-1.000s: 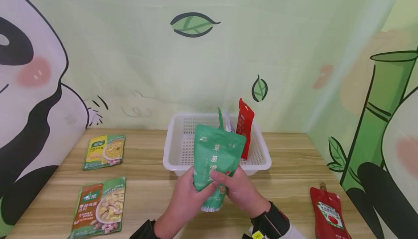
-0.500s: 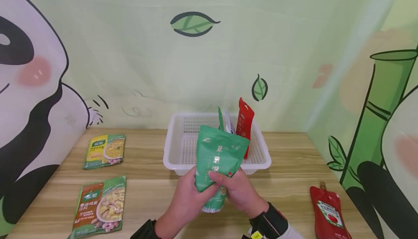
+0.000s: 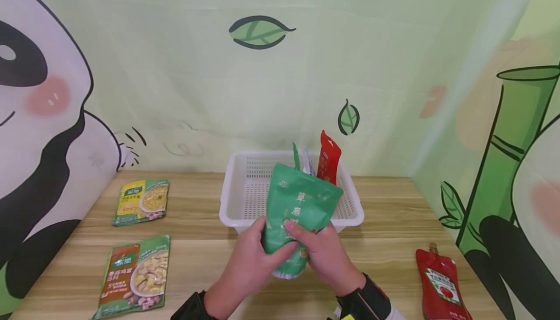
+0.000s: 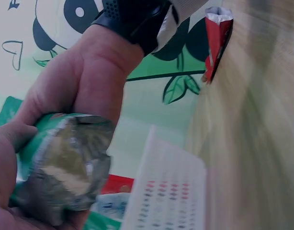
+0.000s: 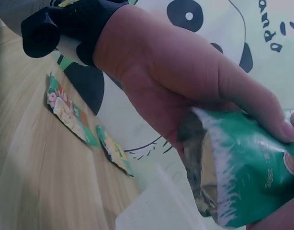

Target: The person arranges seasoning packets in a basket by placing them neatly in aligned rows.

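A green stand-up pouch (image 3: 302, 196) with white characters is held in front of me by both hands, tilted with its top leaning right. My left hand (image 3: 253, 259) grips its lower left side, thumb across the front. On the lower right side my right hand (image 3: 325, 252) grips it, its thumb also on the front. In the left wrist view the silvery base of the pouch (image 4: 73, 163) faces the camera. Behind the pouch stands a white perforated basket (image 3: 245, 188); upright in it are a red packet (image 3: 329, 159), a thin green packet (image 3: 296, 157) and a whitish packet.
Two flat soup packets lie on the left of the wooden table: a yellow-green one (image 3: 141, 202) farther back and a brown-green one (image 3: 133, 278) nearer. A red spouted ketchup pouch (image 3: 442, 283) lies at the right. A printed panda backdrop (image 3: 280, 81) rises behind the table.
Both hands, with the green pouch still gripped, have shifted slightly to the right. The pouch now leans a little more rightward. The other packets and the basket stay put.
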Demonstrator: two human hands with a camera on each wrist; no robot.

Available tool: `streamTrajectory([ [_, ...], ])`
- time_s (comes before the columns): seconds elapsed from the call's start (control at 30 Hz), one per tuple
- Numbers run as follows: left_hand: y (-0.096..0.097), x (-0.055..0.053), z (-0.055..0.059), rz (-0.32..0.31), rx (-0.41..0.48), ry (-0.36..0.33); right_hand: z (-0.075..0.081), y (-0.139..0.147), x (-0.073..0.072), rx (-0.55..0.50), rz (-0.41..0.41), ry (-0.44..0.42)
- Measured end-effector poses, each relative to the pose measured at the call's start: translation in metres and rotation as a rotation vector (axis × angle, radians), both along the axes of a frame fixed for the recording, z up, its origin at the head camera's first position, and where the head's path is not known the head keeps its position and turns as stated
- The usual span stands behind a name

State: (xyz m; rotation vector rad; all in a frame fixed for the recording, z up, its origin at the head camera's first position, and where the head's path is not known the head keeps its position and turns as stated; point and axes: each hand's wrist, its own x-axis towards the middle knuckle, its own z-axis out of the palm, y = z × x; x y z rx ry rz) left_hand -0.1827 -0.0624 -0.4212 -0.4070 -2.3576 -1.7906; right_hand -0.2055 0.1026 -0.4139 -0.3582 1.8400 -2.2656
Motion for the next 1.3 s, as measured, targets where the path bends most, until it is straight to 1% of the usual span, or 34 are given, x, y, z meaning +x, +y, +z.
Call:
streamTrajectory([
  [0.07, -0.004, 0.001, 0.005, 0.014, -0.026, 0.005, 0.002, 0.0, 0.0, -0.011, -0.01, 0.004],
  [0.1, -0.005, 0.002, 0.008, 0.028, -0.042, 0.021, 0.004, 0.0, 0.0, -0.011, -0.022, 0.004],
  [0.13, -0.007, 0.003, 0.011, 0.047, -0.067, 0.052, 0.004, 0.0, 0.0, -0.013, -0.035, 0.004],
  [0.17, -0.008, 0.004, 0.013, 0.077, -0.102, 0.099, 0.005, 0.0, 0.0, -0.013, -0.047, 0.004],
  [0.2, -0.009, 0.006, 0.016, 0.116, -0.149, 0.162, 0.005, 0.001, -0.001, -0.01, -0.062, 0.003],
  [0.23, -0.01, 0.008, 0.018, 0.159, -0.202, 0.242, 0.006, 0.001, -0.001, 0.002, -0.078, 0.006],
  [0.33, -0.007, 0.014, 0.025, 0.301, -0.396, 0.518, 0.006, 0.0, 0.0, 0.053, -0.135, 0.038],
  [0.37, -0.005, 0.016, 0.027, 0.341, -0.456, 0.599, 0.006, -0.001, 0.0, 0.073, -0.158, 0.053],
  [0.4, -0.003, 0.018, 0.029, 0.374, -0.513, 0.666, 0.005, -0.002, 0.0, 0.097, -0.185, 0.071],
  [0.43, 0.001, 0.02, 0.03, 0.397, -0.559, 0.716, 0.005, -0.003, 0.001, 0.119, -0.212, 0.094],
  [0.47, 0.004, 0.022, 0.031, 0.415, -0.603, 0.746, 0.005, -0.005, 0.001, 0.135, -0.24, 0.115],
  [0.5, 0.008, 0.023, 0.032, 0.427, -0.637, 0.757, 0.004, -0.007, 0.002, 0.144, -0.264, 0.133],
  [0.53, 0.012, 0.025, 0.033, 0.437, -0.663, 0.754, 0.004, -0.009, 0.003, 0.153, -0.29, 0.15],
  [0.57, 0.016, 0.026, 0.034, 0.443, -0.679, 0.736, 0.003, -0.01, 0.003, 0.153, -0.308, 0.171],
  [0.67, 0.024, 0.028, 0.038, 0.417, -0.679, 0.623, 0.002, -0.014, 0.005, 0.161, -0.342, 0.257],
  [0.73, 0.027, 0.028, 0.04, 0.389, -0.656, 0.543, 0.0, -0.015, 0.006, 0.165, -0.347, 0.334],
  [0.83, 0.029, 0.028, 0.044, 0.321, -0.593, 0.421, -0.002, -0.015, 0.007, 0.156, -0.304, 0.441],
  [0.93, 0.028, 0.026, 0.048, 0.247, -0.5, 0.284, -0.003, -0.014, 0.008, 0.143, -0.229, 0.511],
  [1.0, 0.027, 0.026, 0.05, 0.215, -0.45, 0.217, -0.004, -0.013, 0.009, 0.177, -0.195, 0.569],
  [1.07, 0.025, 0.025, 0.051, 0.197, -0.411, 0.177, -0.005, -0.012, 0.009, 0.252, -0.197, 0.651],
  [1.13, 0.023, 0.024, 0.052, 0.195, -0.396, 0.172, -0.005, -0.011, 0.01, 0.335, -0.208, 0.718],
  [1.2, 0.021, 0.024, 0.053, 0.198, -0.39, 0.17, -0.004, -0.01, 0.011, 0.395, -0.21, 0.778],
  [1.23, 0.02, 0.023, 0.053, 0.197, -0.388, 0.165, -0.004, -0.01, 0.011, 0.418, -0.205, 0.796],
  [1.3, 0.018, 0.023, 0.054, 0.198, -0.395, 0.157, -0.002, -0.01, 0.014, 0.447, -0.188, 0.798],
])
